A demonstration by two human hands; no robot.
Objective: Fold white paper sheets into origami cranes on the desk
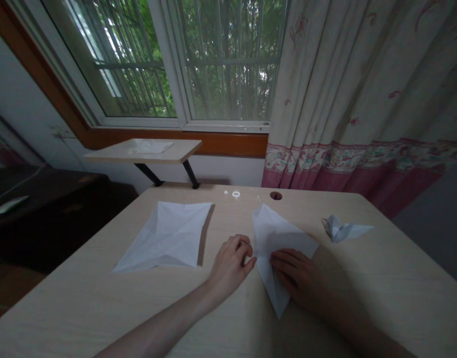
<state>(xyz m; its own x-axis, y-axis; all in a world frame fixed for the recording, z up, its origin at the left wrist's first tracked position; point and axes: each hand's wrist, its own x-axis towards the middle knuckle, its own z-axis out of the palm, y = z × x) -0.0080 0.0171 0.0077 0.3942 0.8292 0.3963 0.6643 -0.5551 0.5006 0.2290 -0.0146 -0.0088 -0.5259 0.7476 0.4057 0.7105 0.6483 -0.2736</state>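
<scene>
Folded white paper [269,233], its long axis pointing forward, is pressed flat under the open right hand [293,276], the curled left hand [230,263] held just beside it.

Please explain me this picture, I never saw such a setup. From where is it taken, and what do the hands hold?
A camera worn on a person's head took this picture, looking down, so these are that person's own arms; no machine is here. The right hand lies flat on a folded white paper, on a desk. The left hand is curled beside it, holding nothing I can see. A creased white paper lies further left, and a small folded paper further right.
</scene>
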